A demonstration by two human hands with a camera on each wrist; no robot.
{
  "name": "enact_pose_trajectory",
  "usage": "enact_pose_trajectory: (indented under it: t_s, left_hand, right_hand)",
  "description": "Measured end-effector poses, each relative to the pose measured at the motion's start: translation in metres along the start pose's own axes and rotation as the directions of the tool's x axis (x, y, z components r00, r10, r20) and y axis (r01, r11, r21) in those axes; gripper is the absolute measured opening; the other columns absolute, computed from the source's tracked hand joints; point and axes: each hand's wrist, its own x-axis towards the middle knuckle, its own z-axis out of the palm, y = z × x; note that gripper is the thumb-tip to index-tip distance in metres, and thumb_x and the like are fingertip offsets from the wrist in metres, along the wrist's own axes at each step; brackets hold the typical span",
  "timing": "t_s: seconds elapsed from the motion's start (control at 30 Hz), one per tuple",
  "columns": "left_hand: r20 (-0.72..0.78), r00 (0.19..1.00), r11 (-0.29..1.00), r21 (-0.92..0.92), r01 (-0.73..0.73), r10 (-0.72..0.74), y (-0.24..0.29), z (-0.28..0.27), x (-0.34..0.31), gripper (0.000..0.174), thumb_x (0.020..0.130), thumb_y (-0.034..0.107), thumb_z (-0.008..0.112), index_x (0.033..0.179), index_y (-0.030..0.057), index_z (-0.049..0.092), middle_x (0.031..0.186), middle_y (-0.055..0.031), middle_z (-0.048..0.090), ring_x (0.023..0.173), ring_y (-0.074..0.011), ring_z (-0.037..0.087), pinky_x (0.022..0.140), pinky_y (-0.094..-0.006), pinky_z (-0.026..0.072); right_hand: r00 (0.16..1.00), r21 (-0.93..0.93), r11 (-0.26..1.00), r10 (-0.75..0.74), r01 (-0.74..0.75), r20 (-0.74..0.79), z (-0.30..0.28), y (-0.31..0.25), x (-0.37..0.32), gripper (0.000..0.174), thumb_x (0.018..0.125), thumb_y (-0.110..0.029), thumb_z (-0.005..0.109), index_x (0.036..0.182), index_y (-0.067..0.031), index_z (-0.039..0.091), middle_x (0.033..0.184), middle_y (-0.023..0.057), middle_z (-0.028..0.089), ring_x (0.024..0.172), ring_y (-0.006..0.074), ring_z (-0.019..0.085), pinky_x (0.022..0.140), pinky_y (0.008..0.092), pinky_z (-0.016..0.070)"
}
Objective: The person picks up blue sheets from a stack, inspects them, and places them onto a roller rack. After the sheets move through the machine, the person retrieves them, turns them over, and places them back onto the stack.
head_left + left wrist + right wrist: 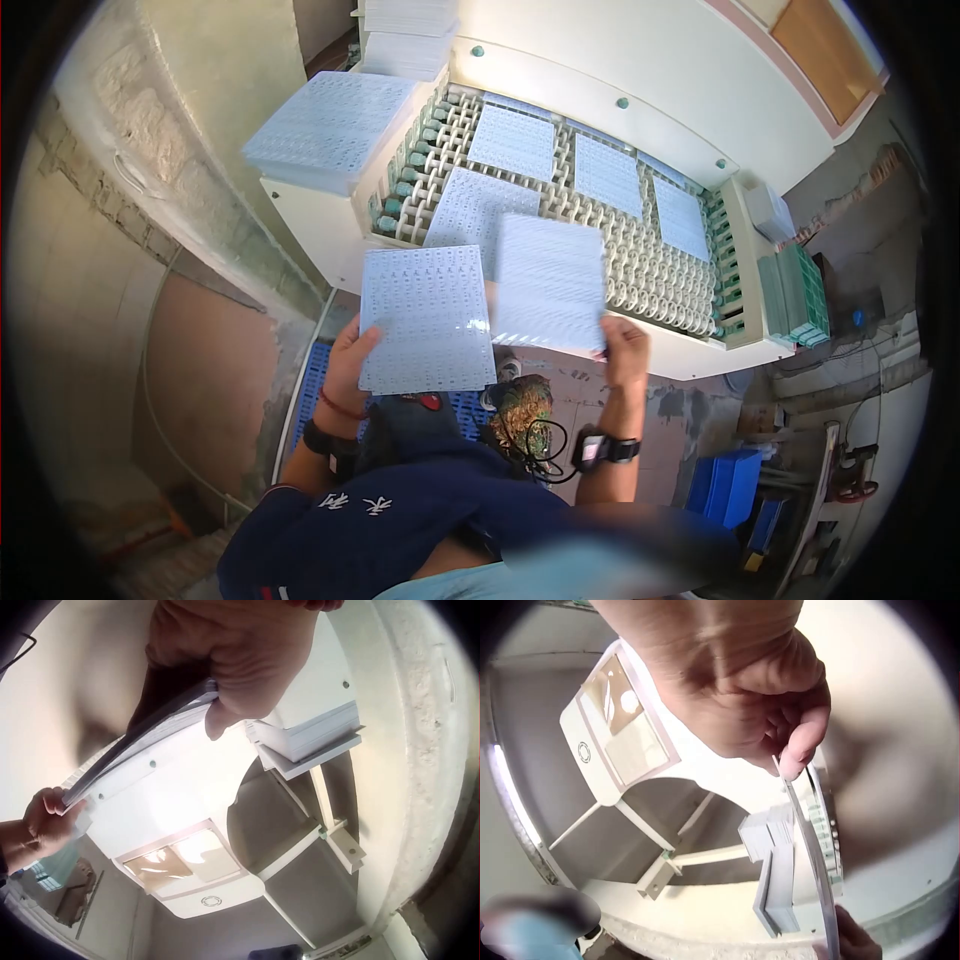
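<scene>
The left hand [347, 360] is gripping a pale-blue, dotted rectangular panel [425, 320]; the right hand [626, 350] is pinching a blurred, pale-blue rectangular sheet [550, 280] near its lower corner. That edge hold is probably risking a tilt into the pale-blue flat board [478, 206] lying beyond on cream ringed rollers [660, 275].

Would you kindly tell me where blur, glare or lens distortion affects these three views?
Head view: the right-hand sheet is blurred into stripes, the left-hand sheet carries a small bright glint, and dark rounded corners frame a strongly curved scene; left wrist view: the white machine hood looks washed out; right wrist view: bright glare covers part of the hood's window.
</scene>
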Motion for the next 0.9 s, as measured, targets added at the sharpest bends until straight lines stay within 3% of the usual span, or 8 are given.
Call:
enact_pose_trajectory:
  t_s: [0.23,0.3,0.33,0.43,0.57,0.63,0.77,0.9]
  left_hand:
    - [-0.095,0.993,0.986,-0.158,0.058,-0.073,0.002,0.001,-0.003,0.033,0.09,0.014,0.04,0.115,-0.0065,0.045,0.109,-0.0141,0.055,0.096,-0.0203,0.055,0.083,-0.029,0.0432]
    - [-0.105,0.99,0.979,-0.19,0.076,-0.097,0.003,0.004,-0.003,0.033,0.089,0.014,0.04,0.115,-0.0067,0.045,0.109,-0.0143,0.054,0.096,-0.0206,0.055,0.083,-0.0289,0.0431]
    - [-0.076,0.994,0.991,-0.116,0.066,-0.075,0.006,0.011,-0.005,0.033,0.089,0.013,0.041,0.116,-0.0065,0.045,0.109,-0.0142,0.055,0.096,-0.02,0.055,0.082,-0.0287,0.0433]
    - [-0.037,0.997,0.997,-0.034,0.068,-0.07,0.003,0.013,-0.006,0.033,0.088,0.011,0.043,0.116,-0.0059,0.044,0.108,-0.0137,0.055,0.095,-0.0191,0.055,0.081,-0.0285,0.0439]
    - [0.036,0.994,0.995,0.012,0.101,-0.101,-0.011,0.009,0.003,0.033,0.085,0.007,0.047,0.116,-0.0051,0.044,0.106,-0.0124,0.056,0.094,-0.0184,0.055,0.081,-0.0285,0.0446]
    - [0.051,0.995,0.996,0.008,0.089,-0.089,-0.015,0.014,0.005,0.032,0.085,0.006,0.047,0.115,-0.0051,0.045,0.106,-0.0124,0.056,0.094,-0.0188,0.055,0.081,-0.0292,0.0448]
    - [-0.005,0.999,0.999,0.011,0.044,-0.044,-0.017,0.02,0.004,0.031,0.085,0.006,0.048,0.114,-0.0049,0.045,0.106,-0.0124,0.056,0.093,-0.0192,0.056,0.081,-0.0309,0.0453]
    - [-0.023,0.999,1.0,-0.006,0.026,-0.026,-0.008,0.016,-0.002,0.031,0.084,0.007,0.049,0.114,-0.004,0.046,0.106,-0.0125,0.056,0.092,-0.0194,0.056,0.08,-0.0312,0.0454]
  right_hand:
    - [0.975,-0.356,0.932,-0.132,0.062,-0.177,-0.052,-0.02,0.049,0.022,0.08,-0.018,0.061,0.075,0.0035,0.063,0.056,0.0051,0.057,0.045,0.0108,0.05,0.042,0.0233,0.0395]
    - [0.869,-0.861,0.496,-0.469,0.111,-0.159,-0.041,-0.029,0.041,0.022,0.078,-0.019,0.062,0.074,0.0022,0.064,0.059,0.0096,0.058,0.05,0.0158,0.053,0.05,0.028,0.0427]
    - [0.846,-0.88,0.469,-0.498,0.076,-0.192,-0.036,-0.028,0.036,0.021,0.075,-0.02,0.064,0.075,0.0005,0.065,0.065,0.0134,0.06,0.056,0.0187,0.055,0.056,0.0297,0.0437]
    - [0.901,-0.77,0.616,-0.411,0.164,-0.137,-0.01,-0.024,0.009,0.02,0.074,-0.02,0.066,0.077,0.0,0.066,0.069,0.0106,0.062,0.059,0.0161,0.056,0.056,0.0277,0.044]
    - [0.962,-0.315,0.935,-0.079,0.163,0.263,0.045,-0.004,-0.033,0.017,0.076,-0.018,0.068,0.079,-0.0015,0.066,0.065,0.0023,0.06,0.059,0.0108,0.055,0.052,0.0233,0.0441]
    - [0.906,-0.243,0.968,0.159,-0.064,0.392,0.063,0.0,-0.047,0.02,0.078,-0.019,0.066,0.079,0.0008,0.064,0.062,0.003,0.059,0.054,0.0082,0.054,0.046,0.0199,0.0424]
    - [0.935,-0.054,0.991,0.131,-0.12,0.329,0.054,0.006,-0.039,0.023,0.082,-0.019,0.06,0.077,0.0028,0.061,0.058,0.0037,0.058,0.045,0.0068,0.05,0.041,0.0183,0.0398]
    - [0.999,0.01,1.0,0.028,-0.029,0.036,-0.012,-0.001,-0.015,0.017,0.084,-0.013,0.055,0.08,0.0023,0.061,0.058,0.0055,0.058,0.043,0.0082,0.049,0.038,0.0192,0.0393]
